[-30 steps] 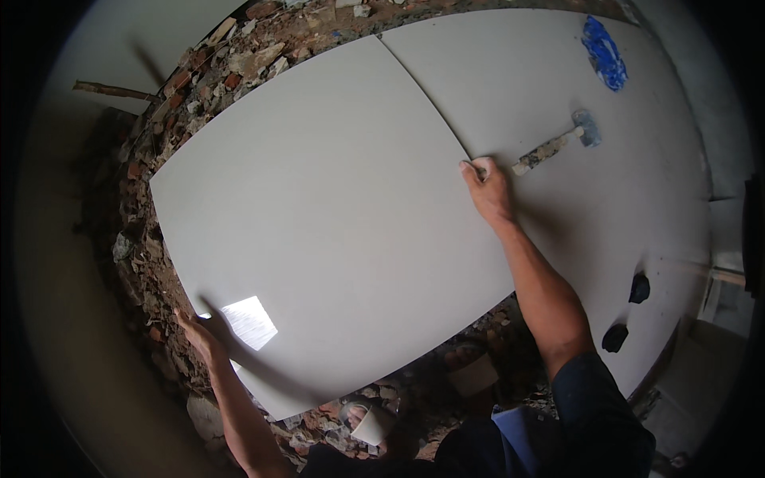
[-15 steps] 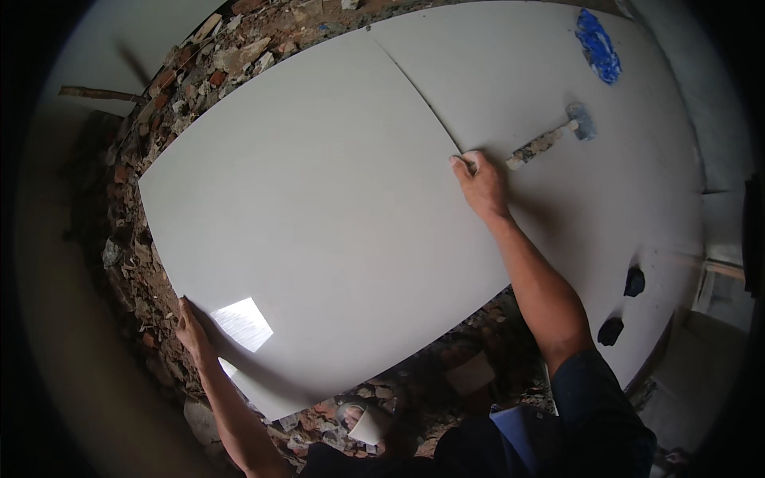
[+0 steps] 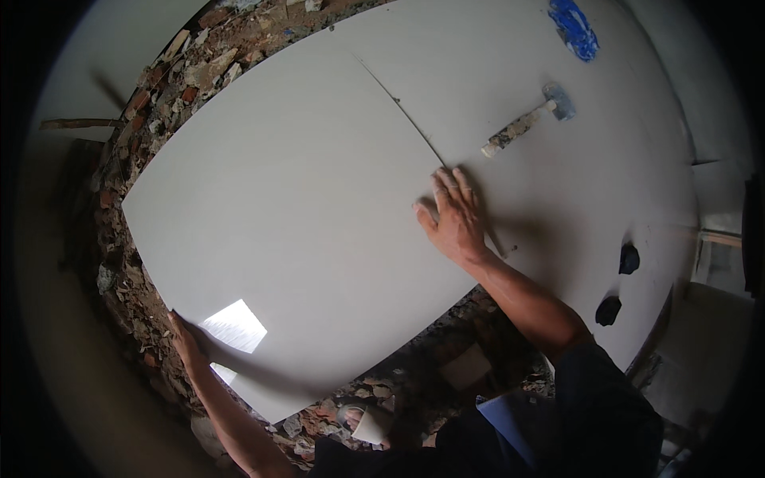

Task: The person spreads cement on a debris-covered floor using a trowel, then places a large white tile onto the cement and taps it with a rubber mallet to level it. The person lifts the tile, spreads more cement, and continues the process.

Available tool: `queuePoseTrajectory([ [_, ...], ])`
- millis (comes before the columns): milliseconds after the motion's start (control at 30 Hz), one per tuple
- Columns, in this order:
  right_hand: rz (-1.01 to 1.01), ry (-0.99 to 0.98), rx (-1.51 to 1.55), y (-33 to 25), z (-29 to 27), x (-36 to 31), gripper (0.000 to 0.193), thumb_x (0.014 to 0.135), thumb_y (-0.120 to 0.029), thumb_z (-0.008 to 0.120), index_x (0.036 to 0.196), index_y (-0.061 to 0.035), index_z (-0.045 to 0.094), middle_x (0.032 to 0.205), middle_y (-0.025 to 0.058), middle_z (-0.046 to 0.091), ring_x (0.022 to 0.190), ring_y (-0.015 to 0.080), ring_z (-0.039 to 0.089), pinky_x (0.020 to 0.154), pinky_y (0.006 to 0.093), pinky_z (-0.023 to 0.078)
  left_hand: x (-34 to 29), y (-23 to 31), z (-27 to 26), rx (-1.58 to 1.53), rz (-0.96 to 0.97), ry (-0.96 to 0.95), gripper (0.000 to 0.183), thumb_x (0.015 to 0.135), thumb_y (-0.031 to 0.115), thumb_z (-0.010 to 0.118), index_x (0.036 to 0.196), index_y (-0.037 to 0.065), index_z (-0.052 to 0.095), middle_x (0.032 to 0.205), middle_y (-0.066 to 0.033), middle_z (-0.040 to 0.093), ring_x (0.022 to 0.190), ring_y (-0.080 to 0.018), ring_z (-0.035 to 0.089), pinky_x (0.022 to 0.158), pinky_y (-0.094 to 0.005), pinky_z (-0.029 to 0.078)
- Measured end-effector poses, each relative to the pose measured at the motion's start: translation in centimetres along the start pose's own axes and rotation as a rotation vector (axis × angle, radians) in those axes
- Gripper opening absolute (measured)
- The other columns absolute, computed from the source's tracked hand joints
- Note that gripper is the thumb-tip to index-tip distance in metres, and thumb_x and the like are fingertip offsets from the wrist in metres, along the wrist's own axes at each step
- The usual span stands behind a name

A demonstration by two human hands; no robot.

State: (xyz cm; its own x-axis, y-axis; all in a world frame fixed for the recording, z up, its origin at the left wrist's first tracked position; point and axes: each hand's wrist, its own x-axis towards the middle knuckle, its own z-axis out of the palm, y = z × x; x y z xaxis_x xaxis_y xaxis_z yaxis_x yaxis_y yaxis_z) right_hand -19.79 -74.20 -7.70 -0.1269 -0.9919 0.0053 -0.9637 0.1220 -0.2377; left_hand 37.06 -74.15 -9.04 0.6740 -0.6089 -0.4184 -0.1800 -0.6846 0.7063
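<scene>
Find the panel (image 3: 279,215) lying broad and pale amid rubble (image 3: 119,239), with its right edge along a seam (image 3: 414,127) beside a second panel (image 3: 510,60). Note the right hand (image 3: 456,219) palm down over the near part of that edge, with fingers spread, gripping nothing. Note the left hand (image 3: 185,342) at the panel's left edge, with fingers partly hidden; cannot tell whether clamped on it. Best to press evenly, feel along the seam for any lip, and mind fingertips there. Push squarely from the left edge to avoid skewing. Watch the hammer (image 3: 522,127) on the second panel, just beyond the right hand.
</scene>
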Motion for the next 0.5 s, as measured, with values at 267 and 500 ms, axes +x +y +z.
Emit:
queuePoseTrajectory([
  [267,-0.120,-0.017,-0.002,0.1,1.8,-2.7,0.071,0.091,-0.043,0.056,0.141,0.0026,0.037,0.151,0.0211,0.028,0.141,0.0387,0.024,0.114,0.0531,0.017,0.7,-0.6,0.5,0.111,-0.036,0.025,0.093,0.087,0.072,0.047,0.133,-0.008,0.048,0.130,-0.0196,0.055,0.115,-0.0276,0.053,0.097,-0.0372,0.043],
  [500,-0.115,0.016,0.007,0.9,3.1,-3.6,0.075,0.091,-0.050,0.052,0.144,-0.0003,0.034,0.154,0.0191,0.022,0.144,0.0349,0.016,0.117,0.0514,0.011,2.0,-2.0,0.3,0.070,-0.006,-0.025,0.094,0.086,0.073,0.046,0.134,-0.008,0.047,0.135,-0.0199,0.050,0.118,-0.0288,0.050,0.100,-0.0407,0.041],
])
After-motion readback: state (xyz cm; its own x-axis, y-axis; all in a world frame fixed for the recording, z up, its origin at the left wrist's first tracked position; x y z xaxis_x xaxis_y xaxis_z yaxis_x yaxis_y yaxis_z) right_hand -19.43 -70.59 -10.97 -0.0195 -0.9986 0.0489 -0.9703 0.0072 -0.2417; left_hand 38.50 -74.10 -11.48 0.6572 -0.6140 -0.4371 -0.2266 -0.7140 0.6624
